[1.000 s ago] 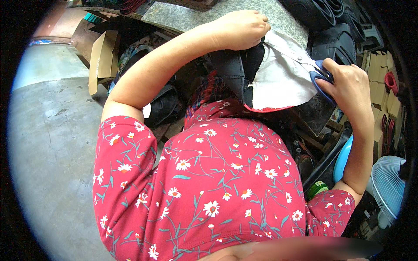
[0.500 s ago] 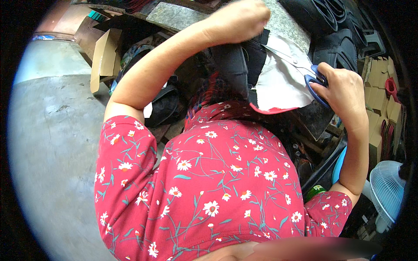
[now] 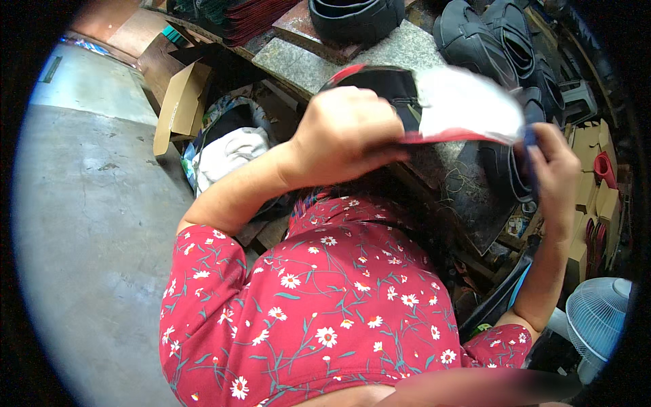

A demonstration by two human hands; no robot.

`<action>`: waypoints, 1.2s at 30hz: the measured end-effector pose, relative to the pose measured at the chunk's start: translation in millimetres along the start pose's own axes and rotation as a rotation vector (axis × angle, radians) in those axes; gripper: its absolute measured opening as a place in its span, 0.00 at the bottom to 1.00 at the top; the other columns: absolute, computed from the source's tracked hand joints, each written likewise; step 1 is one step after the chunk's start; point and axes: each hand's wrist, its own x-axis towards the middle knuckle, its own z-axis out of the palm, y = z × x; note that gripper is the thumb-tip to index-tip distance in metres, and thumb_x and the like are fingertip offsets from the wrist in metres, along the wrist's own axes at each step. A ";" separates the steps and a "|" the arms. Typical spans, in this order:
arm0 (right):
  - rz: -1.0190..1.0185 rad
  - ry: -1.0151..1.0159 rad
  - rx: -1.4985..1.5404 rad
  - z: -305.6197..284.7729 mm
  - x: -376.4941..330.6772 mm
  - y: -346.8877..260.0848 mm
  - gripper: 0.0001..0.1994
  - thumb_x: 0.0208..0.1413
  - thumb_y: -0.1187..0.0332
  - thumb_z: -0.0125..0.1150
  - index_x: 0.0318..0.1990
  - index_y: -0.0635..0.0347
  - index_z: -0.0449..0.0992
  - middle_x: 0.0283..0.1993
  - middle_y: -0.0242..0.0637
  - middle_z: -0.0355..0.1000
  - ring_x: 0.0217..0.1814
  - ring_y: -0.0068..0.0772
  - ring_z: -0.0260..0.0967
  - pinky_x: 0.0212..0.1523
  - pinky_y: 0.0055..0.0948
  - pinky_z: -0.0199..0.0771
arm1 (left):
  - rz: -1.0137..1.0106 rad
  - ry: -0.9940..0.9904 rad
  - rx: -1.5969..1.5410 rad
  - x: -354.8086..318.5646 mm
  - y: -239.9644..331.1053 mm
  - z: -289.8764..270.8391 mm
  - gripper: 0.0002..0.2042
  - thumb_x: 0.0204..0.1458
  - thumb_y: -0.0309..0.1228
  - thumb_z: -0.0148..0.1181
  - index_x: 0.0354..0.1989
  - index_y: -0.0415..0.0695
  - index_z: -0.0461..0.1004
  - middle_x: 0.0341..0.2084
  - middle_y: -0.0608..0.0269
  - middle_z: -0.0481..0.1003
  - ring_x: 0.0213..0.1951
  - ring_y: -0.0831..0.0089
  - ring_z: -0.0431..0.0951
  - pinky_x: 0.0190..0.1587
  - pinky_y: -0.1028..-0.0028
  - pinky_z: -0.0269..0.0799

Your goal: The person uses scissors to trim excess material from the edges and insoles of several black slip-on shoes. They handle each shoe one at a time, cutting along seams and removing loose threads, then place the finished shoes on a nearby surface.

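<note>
A smooth grey floor (image 3: 102,237) fills the left side, and the person's red shirt (image 3: 339,298), patterned with white flowers, takes up the near middle. Beyond it, on the far side, is a speckled grey counter (image 3: 295,64). Black padded pieces (image 3: 471,37) with straps are heaped at its far right. A pliable piece (image 3: 468,105), white on one face, black toward its left and edged in red, is raised over the near part of the counter, between the two hands; its white part is blurred. The left hand (image 3: 349,136) is at the piece's near left, its fingers curled and clamped on the dark end there. At the near right stands a pale blue fan (image 3: 600,308). The right hand (image 3: 553,163) is just beside the piece's right end, its fingers wrapped around the blue handles of a pair of scissors (image 3: 529,159); the blades are too hidden and blurred to tell how they stand. A black rolled band (image 3: 359,24) rests on a block at the far edge. To the left, an open cardboard box (image 3: 182,105) is near a bundled white cloth (image 3: 234,152). Flat cartons (image 3: 584,146) are piled at the right, with a small red roll (image 3: 605,169) against them. Loose threads (image 3: 461,183) lie below the piece.
</note>
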 end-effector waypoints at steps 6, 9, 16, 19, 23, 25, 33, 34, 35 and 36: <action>-0.036 0.200 0.330 -43.9 -24.8 20.1 0.17 0.67 0.63 0.58 0.55 0.68 0.73 0.29 0.29 0.70 0.28 0.15 0.66 0.28 0.16 0.61 | -0.868 0.469 -1.665 -14.7 -23.5 9.1 0.18 0.60 0.36 0.63 0.52 0.37 0.71 0.42 0.55 0.79 0.40 0.70 0.82 0.47 0.67 0.81; 0.105 0.116 0.453 -29.4 -41.0 24.6 0.16 0.66 0.63 0.60 0.53 0.66 0.73 0.30 0.27 0.69 0.28 0.14 0.66 0.28 0.15 0.60 | -1.328 0.459 -1.474 -41.8 -29.7 47.5 0.16 0.60 0.35 0.63 0.50 0.36 0.73 0.42 0.55 0.80 0.40 0.69 0.82 0.47 0.68 0.80; 0.254 0.018 0.590 -4.9 -56.1 24.2 0.13 0.63 0.66 0.63 0.49 0.65 0.74 0.30 0.26 0.70 0.27 0.13 0.67 0.27 0.15 0.64 | -1.272 0.553 -1.581 -64.7 -28.4 71.4 0.16 0.60 0.30 0.62 0.52 0.36 0.70 0.43 0.56 0.79 0.41 0.69 0.82 0.47 0.69 0.81; 0.292 -0.002 0.613 2.3 -62.2 23.6 0.14 0.61 0.65 0.65 0.47 0.65 0.73 0.28 0.26 0.70 0.26 0.15 0.67 0.27 0.16 0.65 | -1.237 0.587 -1.548 -52.3 -19.7 64.4 0.16 0.60 0.29 0.62 0.53 0.37 0.70 0.43 0.56 0.79 0.41 0.69 0.82 0.47 0.69 0.81; 0.329 0.004 0.633 11.3 -78.8 23.7 0.10 0.61 0.68 0.63 0.45 0.63 0.72 0.26 0.26 0.69 0.25 0.16 0.67 0.27 0.17 0.64 | -1.136 0.566 -1.486 -44.3 -6.5 56.4 0.15 0.60 0.28 0.61 0.53 0.39 0.69 0.43 0.56 0.79 0.41 0.69 0.82 0.47 0.68 0.81; 0.331 0.025 0.616 11.7 -87.6 24.5 0.09 0.61 0.69 0.62 0.45 0.63 0.72 0.26 0.27 0.69 0.26 0.16 0.67 0.27 0.18 0.64 | -0.961 0.553 -1.613 -40.3 -2.4 57.9 0.16 0.59 0.26 0.61 0.54 0.38 0.69 0.41 0.57 0.79 0.40 0.70 0.82 0.45 0.68 0.82; 0.373 0.221 0.688 -9.3 -84.9 63.8 0.11 0.64 0.65 0.61 0.45 0.62 0.71 0.26 0.30 0.70 0.27 0.18 0.67 0.30 0.19 0.65 | -1.157 0.543 -1.712 29.0 -29.7 65.0 0.19 0.60 0.31 0.61 0.58 0.41 0.66 0.47 0.53 0.77 0.46 0.62 0.81 0.52 0.61 0.80; 0.358 0.250 0.704 -11.6 -85.3 68.5 0.12 0.64 0.64 0.61 0.45 0.62 0.71 0.26 0.30 0.71 0.28 0.18 0.67 0.31 0.19 0.65 | -1.249 0.556 -1.719 38.1 -28.7 67.0 0.19 0.61 0.32 0.60 0.58 0.42 0.66 0.48 0.53 0.77 0.47 0.61 0.81 0.53 0.60 0.79; 0.356 0.265 0.721 -13.5 -86.6 72.3 0.14 0.64 0.60 0.62 0.46 0.61 0.70 0.27 0.32 0.72 0.28 0.18 0.66 0.32 0.20 0.65 | -1.287 0.519 -1.737 48.1 -24.5 75.6 0.20 0.61 0.33 0.59 0.60 0.44 0.66 0.49 0.53 0.77 0.48 0.60 0.81 0.53 0.58 0.79; 0.340 0.260 0.749 -13.9 -88.8 74.9 0.15 0.64 0.58 0.62 0.47 0.60 0.69 0.27 0.32 0.72 0.29 0.19 0.68 0.33 0.19 0.67 | -1.308 0.465 -1.814 56.7 -17.8 86.6 0.20 0.61 0.33 0.60 0.60 0.43 0.66 0.49 0.53 0.76 0.48 0.60 0.80 0.54 0.57 0.78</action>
